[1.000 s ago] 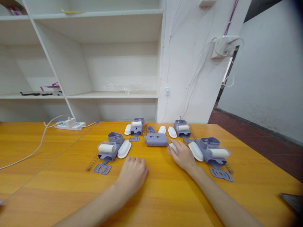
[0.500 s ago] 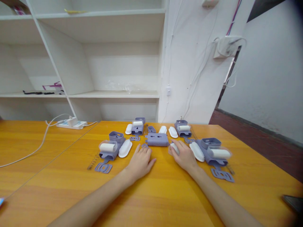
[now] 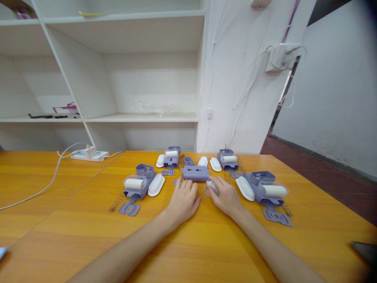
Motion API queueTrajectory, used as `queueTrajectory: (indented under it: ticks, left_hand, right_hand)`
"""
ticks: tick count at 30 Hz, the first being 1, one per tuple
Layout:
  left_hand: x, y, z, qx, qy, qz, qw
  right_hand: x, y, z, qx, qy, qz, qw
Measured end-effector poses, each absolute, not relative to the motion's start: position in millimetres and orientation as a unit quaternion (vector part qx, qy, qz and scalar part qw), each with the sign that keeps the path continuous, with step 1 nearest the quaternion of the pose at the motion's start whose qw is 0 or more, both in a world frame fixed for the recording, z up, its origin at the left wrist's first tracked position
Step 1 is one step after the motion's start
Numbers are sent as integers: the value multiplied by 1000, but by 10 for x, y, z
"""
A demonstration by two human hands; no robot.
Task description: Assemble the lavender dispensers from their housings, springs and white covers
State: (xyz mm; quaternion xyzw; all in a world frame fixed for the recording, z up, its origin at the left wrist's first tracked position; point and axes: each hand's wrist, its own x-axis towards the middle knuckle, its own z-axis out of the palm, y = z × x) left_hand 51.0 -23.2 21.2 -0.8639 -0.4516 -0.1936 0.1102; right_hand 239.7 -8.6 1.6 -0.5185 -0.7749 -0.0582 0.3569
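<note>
Left hand: my left hand [image 3: 184,199] is palm down, with its fingers bent by the front of the purple box [image 3: 196,173]. A bit of a flat purple piece [image 3: 176,182] peeks out beside it. I cannot tell if I grip anything there.
Right hand: my right hand [image 3: 226,196] has its fingers pinched on the small white roll [image 3: 212,187] in its clear cup.
Purple box: it lies in the middle, toward the far edge of the tabletop [image 3: 203,251], just past both hands.
Roll trouble: I think the roll could slip out and roll off, because it is round and I pinch it from one side.
Box trouble: I might bump the box back into the small parts behind it if I push too hard.
Spring trouble: the thin spring [image 3: 227,177] lies near my right hand, so a sleepy swing could drag it.
Right side: tight, as the white oval lid [image 3: 245,188] sits just beside that hand. The right edge slants in past the right-hand set.
Left side: more room, with wood between my left hand and the left white lid [image 3: 156,185].
Near side: the widest room, toward me. I cannot see the near edge.
</note>
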Motion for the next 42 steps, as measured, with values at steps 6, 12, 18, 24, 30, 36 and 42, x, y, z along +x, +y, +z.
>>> queueTrajectory:
  ticks: [6, 12, 18, 24, 30, 36, 42]
  left_hand:
    - [615, -200, 235, -877, -428, -207, 74]
    - [537, -222, 229, -894, -387, -217, 65]
    - [419, -257, 204, -883, -407, -215, 91]
    - [245, -287, 218, -869, -441, -196, 108]
    - [197, -273, 242, -800, -556, -161, 156]
    - [217, -306, 307, -773, -586, -161, 182]
    - [502, -153, 393, -809, -532, -194, 160]
  right_hand:
    - [2378, -79, 17, -491, -769, -56, 406]
    - [2327, -100, 9, -497, -694, 109, 510]
    - [2324, -74, 20, -514, -619, 129, 580]
    - [2406, 3, -49, -590, -598, 37, 542]
    - [2421, 1, -56, -640, -625, -102, 435]
    - [2438, 4, -30, -622, -615, -127, 467]
    - [2388, 15, -68, -590, -616, -62, 519]
